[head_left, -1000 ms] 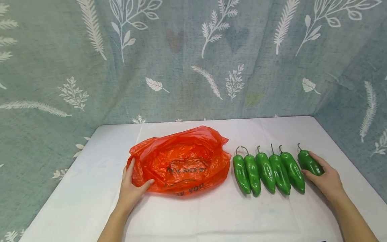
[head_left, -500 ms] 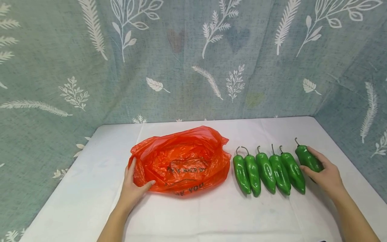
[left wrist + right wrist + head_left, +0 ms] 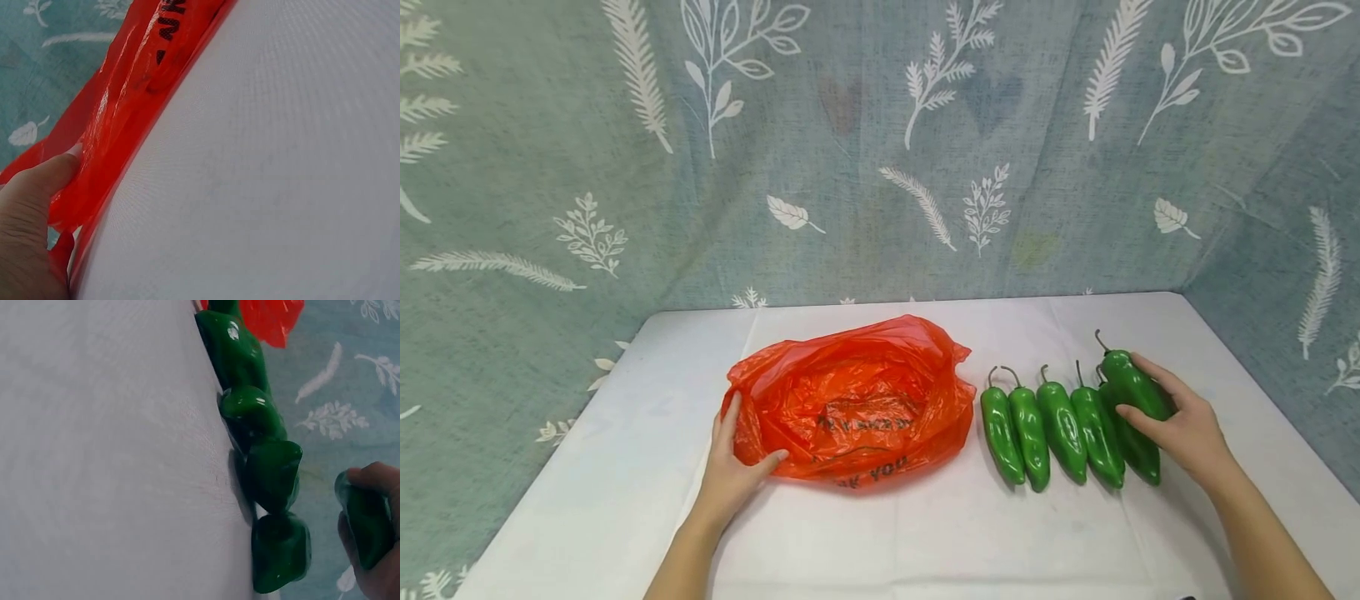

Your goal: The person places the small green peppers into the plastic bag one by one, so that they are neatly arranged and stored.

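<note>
A red plastic bag (image 3: 936, 433) with dark printed letters lies on the table with its mouth spread wide. My left hand (image 3: 730, 479) grips its left end, the thumb on the near side and the fingers round the outer edge; the left wrist view shows the thumb pressed against the red plastic (image 3: 94, 169). In my right hand (image 3: 1187, 425) is a glossy green chili pepper (image 3: 1135, 382), pinched between thumb and fingers. The right wrist view shows this held pepper (image 3: 369, 519) raised above the others. Several more green peppers (image 3: 1062, 429) lie in a row right of the bag.
A white cloth (image 3: 1000, 542) covers the table. Behind and at both sides hangs a blue-green curtain (image 3: 850, 208) with white leaf prints. The rightmost pepper of the row (image 3: 1135, 446) is partly covered by the held one in the head view.
The right hand has lifted the far-right pepper and brought it leftward, over the right end of the row. The left hand stays at the bag's left end.
</note>
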### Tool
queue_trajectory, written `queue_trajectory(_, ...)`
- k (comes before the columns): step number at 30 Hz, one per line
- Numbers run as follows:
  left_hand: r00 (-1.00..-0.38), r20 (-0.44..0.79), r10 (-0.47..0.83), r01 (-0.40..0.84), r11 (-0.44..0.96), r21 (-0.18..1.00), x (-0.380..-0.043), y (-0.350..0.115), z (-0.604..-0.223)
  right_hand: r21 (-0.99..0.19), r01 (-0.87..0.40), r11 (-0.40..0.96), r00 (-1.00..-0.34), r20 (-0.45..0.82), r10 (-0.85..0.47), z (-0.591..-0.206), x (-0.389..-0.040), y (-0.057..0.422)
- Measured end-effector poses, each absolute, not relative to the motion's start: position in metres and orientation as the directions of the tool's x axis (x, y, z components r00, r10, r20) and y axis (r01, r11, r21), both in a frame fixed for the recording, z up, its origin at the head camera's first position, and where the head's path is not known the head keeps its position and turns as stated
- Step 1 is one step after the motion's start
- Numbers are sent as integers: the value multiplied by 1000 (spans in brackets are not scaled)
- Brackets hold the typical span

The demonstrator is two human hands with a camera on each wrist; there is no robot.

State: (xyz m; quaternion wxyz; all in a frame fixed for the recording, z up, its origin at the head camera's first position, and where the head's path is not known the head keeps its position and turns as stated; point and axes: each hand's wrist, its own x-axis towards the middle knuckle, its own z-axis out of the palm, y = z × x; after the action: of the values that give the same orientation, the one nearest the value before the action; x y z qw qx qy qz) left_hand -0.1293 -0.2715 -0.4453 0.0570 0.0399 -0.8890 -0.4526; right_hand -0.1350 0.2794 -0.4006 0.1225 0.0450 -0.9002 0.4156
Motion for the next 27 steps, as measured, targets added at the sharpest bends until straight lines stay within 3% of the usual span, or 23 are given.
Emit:
queue_trajectory(6, -991, 67, -113, -9, 569, 822, -129, -271, -444, -719, -242, 651, -953, 303, -19, -394, -134, 270)
queue_trajectory(14, -991, 68, -116, -11, 575, 818, -128, -271, -443, -689, -429, 585, -881, 462, -101, -389, -139, 252)
queue_trajectory(27, -992, 41, -119, -34, 573, 819, -127, -271, -440, -695, -454, 558, -881, 445, -164, -374, -146, 239)
